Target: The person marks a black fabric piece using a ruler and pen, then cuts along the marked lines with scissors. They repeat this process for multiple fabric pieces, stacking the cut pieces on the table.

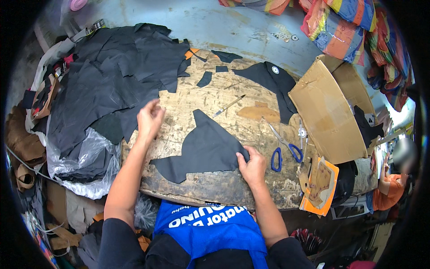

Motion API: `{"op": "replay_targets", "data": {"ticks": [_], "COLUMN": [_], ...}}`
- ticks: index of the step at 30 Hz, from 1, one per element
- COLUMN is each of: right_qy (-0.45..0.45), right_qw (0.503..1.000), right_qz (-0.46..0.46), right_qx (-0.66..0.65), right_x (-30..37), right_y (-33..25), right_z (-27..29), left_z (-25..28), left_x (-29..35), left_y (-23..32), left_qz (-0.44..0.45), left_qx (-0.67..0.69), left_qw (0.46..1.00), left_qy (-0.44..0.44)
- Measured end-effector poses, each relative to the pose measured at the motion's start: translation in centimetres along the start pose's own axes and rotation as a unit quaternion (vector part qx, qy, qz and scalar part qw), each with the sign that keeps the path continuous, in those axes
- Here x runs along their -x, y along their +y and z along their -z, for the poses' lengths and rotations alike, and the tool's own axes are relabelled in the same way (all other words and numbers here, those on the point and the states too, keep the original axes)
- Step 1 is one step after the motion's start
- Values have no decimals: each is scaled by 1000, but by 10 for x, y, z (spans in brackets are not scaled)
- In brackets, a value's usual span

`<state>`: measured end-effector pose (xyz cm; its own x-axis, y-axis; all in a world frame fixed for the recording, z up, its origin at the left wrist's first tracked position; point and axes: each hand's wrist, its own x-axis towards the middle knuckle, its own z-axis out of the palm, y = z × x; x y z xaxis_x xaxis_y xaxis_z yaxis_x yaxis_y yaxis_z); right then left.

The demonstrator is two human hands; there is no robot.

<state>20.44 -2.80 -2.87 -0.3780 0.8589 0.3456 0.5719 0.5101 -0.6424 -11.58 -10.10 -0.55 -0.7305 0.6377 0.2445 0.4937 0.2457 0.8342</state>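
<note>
A large black piece of leather-like sheet (pixel 210 145) with an irregular cut outline lies on the worn wooden table (pixel 179 103) in front of me. My right hand (pixel 253 167) pinches its right edge, where the material bends up a little. My left hand (pixel 151 120) is raised near the heap of black sheets (pixel 116 67), its fingers loosely bent and apart, with nothing visible in them. Beyond the piece lie a pen (pixel 229 105) and a flat brown template (pixel 258 113). Blue-handled scissors (pixel 285 145) rest open to the right of my right hand.
An open cardboard box (pixel 329 116) stands at the right, with an orange-edged pattern piece (pixel 320 186) in front. Small black offcuts (pixel 204 80) and a larger black piece (pixel 273 85) lie toward the back. Clear plastic (pixel 96 166) wraps material at the left. Another person (pixel 392 190) is at far right.
</note>
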Motion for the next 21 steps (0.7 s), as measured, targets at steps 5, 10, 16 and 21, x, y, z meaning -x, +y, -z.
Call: {"op": "replay_targets", "data": {"ticks": [5, 10, 16, 21], "right_qy": [45, 47, 56, 50], "right_qw": [998, 999, 998, 998], "right_qz": [35, 28, 32, 23], "right_qx": [-8, -2, -5, -12], "right_x": [2, -1, 0, -1], "right_y": [-2, -1, 2, -1], "right_z": [-4, -5, -8, -7], "left_z": [-44, -77, -60, -22], "left_x": [-73, -120, -141, -103], "left_y": [-3, -16, -14, 44], "left_qz": [-183, -94, -159, -177], "left_qx": [-208, -350, -166, -67], "left_qw": [957, 932, 965, 974], "left_qy": [81, -5, 124, 124]}}
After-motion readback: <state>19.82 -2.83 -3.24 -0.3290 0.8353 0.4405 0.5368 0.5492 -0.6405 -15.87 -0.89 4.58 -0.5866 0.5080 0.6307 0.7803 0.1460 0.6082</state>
